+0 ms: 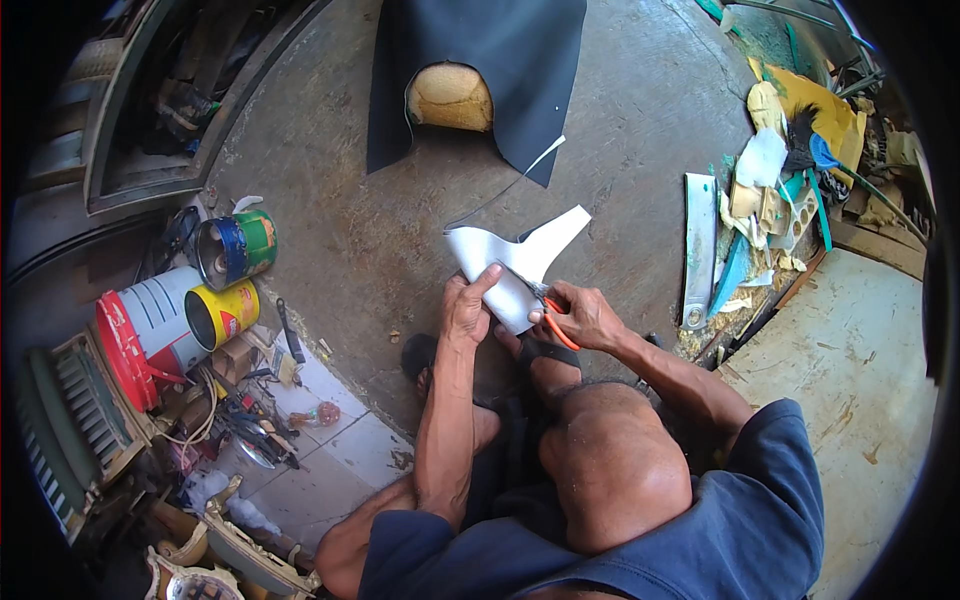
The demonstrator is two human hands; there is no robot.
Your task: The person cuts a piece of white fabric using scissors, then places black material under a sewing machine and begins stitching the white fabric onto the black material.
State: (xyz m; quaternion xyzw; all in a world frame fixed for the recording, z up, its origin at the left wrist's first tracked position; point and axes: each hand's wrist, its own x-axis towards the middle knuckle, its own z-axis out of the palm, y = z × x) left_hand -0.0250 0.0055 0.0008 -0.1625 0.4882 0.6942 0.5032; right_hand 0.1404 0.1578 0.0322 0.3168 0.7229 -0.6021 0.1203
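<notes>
In front of my knees, a piece of sheet material (548,248) with a white face and a dark edge is held up off the floor. My left hand (467,308) pinches its left side, thumb on top. My right hand (588,318) is closed around orange-handled scissors (561,334), whose blades meet the sheet near its middle; their tips are partly hidden. A thin strip (546,153) curls up from beyond the sheet. Farther off lies a large black sheet (478,40) with a rounded cutout, where a tan rounded block (450,98) shows.
At the left stand a red-rimmed bucket (125,350), a yellow can (222,312) and a blue-green can (237,247), with hand tools (258,420) piled nearer me. At the right lie a flat metal strip (698,250), offcuts (765,190) and a pale board (830,350).
</notes>
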